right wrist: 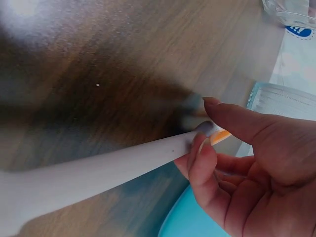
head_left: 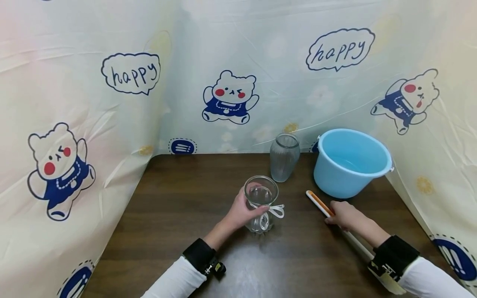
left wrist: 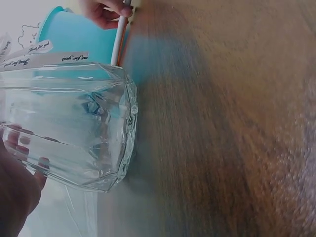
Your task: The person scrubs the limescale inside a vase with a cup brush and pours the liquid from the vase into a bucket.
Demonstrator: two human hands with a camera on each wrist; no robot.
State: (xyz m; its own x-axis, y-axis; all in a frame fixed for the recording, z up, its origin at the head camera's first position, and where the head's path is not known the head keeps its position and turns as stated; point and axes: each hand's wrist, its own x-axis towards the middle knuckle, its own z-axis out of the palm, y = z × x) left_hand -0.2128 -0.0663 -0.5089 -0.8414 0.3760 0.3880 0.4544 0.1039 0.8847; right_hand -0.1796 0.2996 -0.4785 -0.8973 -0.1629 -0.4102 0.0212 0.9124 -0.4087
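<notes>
My left hand (head_left: 244,213) grips a clear glass vase (head_left: 262,190) around its side, thumb across the front near a white ribbon bow (head_left: 276,210). The left wrist view shows the faceted base of the vase (left wrist: 106,133) and lettering on the ribbon (left wrist: 47,60). On the right, my right hand (head_left: 348,216) pinches a long tool with a white-and-orange handle (head_left: 320,203) between thumb and fingers. That handle widens into a pale end (head_left: 389,283), partly hidden under my wrist. In the right wrist view, my fingertips (right wrist: 205,148) curl around the narrower part of the handle (right wrist: 123,165).
A second, ribbed glass vase (head_left: 285,159) stands at the back of the dark wooden table (head_left: 193,186). To its right is a light blue bucket (head_left: 337,178), just beyond my right hand. A printed cloth (head_left: 179,82) hangs behind and along both sides.
</notes>
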